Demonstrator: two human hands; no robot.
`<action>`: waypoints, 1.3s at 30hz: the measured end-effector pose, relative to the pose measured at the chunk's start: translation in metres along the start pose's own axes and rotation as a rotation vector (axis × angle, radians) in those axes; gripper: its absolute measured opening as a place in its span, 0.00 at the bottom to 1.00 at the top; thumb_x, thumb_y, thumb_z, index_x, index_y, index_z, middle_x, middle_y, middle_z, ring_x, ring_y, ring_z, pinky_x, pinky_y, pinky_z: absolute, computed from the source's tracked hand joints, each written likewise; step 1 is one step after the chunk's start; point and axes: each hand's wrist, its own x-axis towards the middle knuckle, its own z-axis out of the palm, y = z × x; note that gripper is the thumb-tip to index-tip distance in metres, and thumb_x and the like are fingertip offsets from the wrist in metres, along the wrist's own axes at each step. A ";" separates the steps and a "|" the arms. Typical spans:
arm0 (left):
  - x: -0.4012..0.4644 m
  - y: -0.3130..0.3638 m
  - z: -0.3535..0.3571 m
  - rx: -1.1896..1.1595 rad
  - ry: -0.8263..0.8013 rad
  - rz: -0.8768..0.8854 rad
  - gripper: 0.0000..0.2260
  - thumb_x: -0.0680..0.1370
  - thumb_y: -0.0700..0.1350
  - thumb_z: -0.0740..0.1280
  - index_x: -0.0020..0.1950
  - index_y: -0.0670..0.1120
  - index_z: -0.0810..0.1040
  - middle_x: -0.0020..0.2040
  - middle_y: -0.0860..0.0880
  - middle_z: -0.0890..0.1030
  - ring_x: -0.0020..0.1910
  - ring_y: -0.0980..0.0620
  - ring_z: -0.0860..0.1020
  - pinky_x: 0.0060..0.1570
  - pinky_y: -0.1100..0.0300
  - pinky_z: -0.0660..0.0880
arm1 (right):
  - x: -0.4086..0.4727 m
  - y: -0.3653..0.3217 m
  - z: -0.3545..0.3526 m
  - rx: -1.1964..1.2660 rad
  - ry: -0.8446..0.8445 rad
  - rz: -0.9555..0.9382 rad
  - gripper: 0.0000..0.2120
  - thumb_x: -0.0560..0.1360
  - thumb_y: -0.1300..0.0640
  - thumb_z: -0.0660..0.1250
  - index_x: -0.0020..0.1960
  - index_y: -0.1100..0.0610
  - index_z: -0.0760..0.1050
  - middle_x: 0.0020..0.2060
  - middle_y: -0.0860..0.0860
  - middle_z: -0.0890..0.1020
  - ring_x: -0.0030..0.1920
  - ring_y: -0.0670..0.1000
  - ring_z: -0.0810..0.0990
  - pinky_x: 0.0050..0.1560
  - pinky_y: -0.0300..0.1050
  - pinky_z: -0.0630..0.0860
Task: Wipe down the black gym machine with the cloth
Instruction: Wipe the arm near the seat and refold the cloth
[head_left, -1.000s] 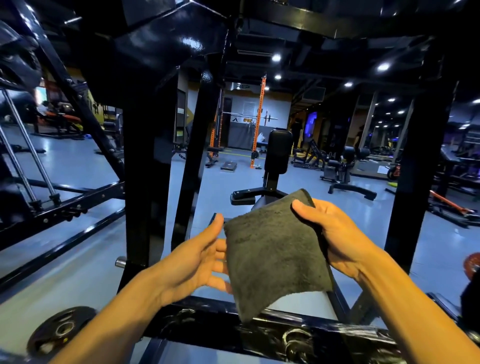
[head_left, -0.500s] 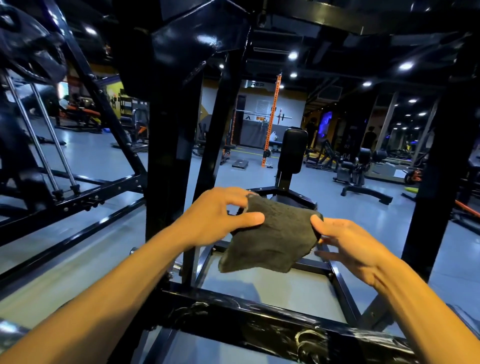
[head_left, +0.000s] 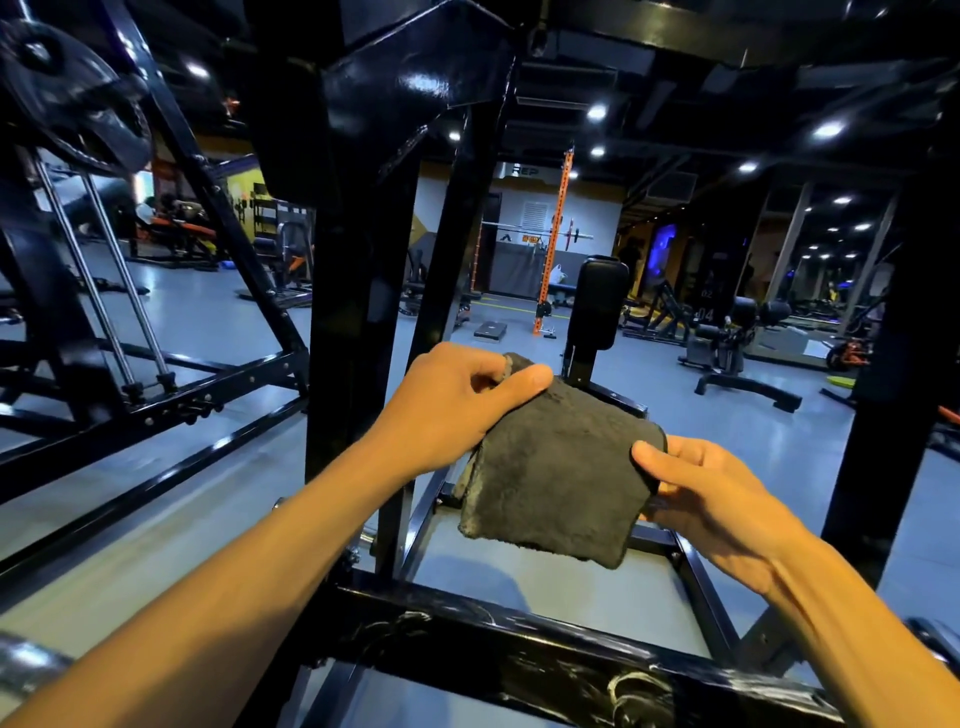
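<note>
Left hand (head_left: 457, 410), right hand (head_left: 706, 493) — both pinch cloth (head_left: 556, 467) corners.

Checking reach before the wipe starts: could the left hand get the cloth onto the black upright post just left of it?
Probably yes. The left hand grips the cloth beside the upright post, and nothing visible lies between them. The right hand also grips the cloth.

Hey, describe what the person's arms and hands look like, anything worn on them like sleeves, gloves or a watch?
Both forearms are bare right to the bottom of the frame: no sleeves in view. The left hand and right hand wear no gloves, and no watch, bracelet or ring shows on the wrists or fingers. The nails look short and unpainted.
</note>
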 end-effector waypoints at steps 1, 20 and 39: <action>-0.002 0.001 -0.002 -0.049 -0.033 -0.023 0.23 0.79 0.60 0.68 0.36 0.41 0.77 0.33 0.45 0.76 0.31 0.57 0.73 0.36 0.67 0.70 | 0.000 0.001 -0.001 -0.010 0.001 -0.020 0.29 0.63 0.41 0.82 0.53 0.62 0.85 0.50 0.60 0.87 0.48 0.56 0.83 0.50 0.52 0.81; -0.015 -0.026 -0.003 -0.654 -0.200 -0.425 0.13 0.77 0.36 0.73 0.59 0.47 0.80 0.52 0.44 0.85 0.49 0.46 0.85 0.51 0.54 0.82 | 0.017 -0.002 0.032 0.028 0.275 0.125 0.11 0.77 0.56 0.74 0.52 0.53 0.72 0.37 0.56 0.81 0.32 0.52 0.77 0.29 0.45 0.75; -0.034 -0.008 -0.043 0.696 -0.161 0.019 0.24 0.81 0.55 0.69 0.70 0.67 0.60 0.61 0.60 0.67 0.61 0.57 0.66 0.60 0.61 0.68 | 0.020 -0.023 0.071 -0.603 -0.139 -0.098 0.35 0.60 0.38 0.83 0.62 0.36 0.72 0.55 0.44 0.81 0.46 0.43 0.84 0.44 0.37 0.81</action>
